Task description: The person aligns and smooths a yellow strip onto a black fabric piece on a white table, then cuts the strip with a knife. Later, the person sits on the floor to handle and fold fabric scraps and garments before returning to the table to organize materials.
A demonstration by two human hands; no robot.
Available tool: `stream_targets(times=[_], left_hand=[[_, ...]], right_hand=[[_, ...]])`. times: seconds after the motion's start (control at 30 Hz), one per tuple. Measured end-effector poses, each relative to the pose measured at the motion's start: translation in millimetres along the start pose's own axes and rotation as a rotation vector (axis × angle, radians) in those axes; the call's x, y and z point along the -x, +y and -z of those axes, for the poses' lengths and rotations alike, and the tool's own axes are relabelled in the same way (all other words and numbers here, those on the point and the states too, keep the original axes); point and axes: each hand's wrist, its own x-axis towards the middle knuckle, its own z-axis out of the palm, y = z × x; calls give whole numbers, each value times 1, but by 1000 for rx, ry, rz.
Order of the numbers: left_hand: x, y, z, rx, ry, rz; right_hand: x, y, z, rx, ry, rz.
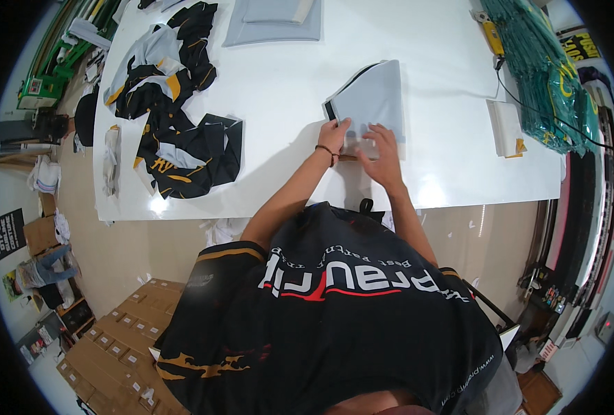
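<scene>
On the white table in front of me lies a light grey fabric piece (376, 97). A black edge curves along its left side, and its near end is partly hidden by my hands. My left hand (332, 137), a dark bracelet at its wrist, pinches the near left corner, thumb on top. Beside it, my right hand (383, 158) is at the near right part of the cloth, its fingers apart and bent. It does not appear to hold anything. A thin brown strip (348, 158) shows between the two hands at the cloth's near edge.
Crumpled black, grey and yellow garment pieces (175, 145) cover the table's left side. Grey panels (272, 31) lie stacked at the far edge. To the right are a green bundle (542, 76), a yellow cutter-like tool (491, 36) with a cable, and white sheets (505, 128).
</scene>
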Motion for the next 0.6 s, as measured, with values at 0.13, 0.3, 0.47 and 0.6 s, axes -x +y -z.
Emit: stream_targets(times=[0.13,0.3,0.47,0.6], left_hand=[[-3,-13,-19,-391,360,-508],[12,-24,-12,-441,414,-347],[22,-22,1,-488,315,-386],[46,-5,19,-745,239,-355]], right_hand=[[3,19,24,15,158,-168],[21,50,36,73,193,-296],[28,64,25,70,272,-368],[25,77,20,-26,245,-516]])
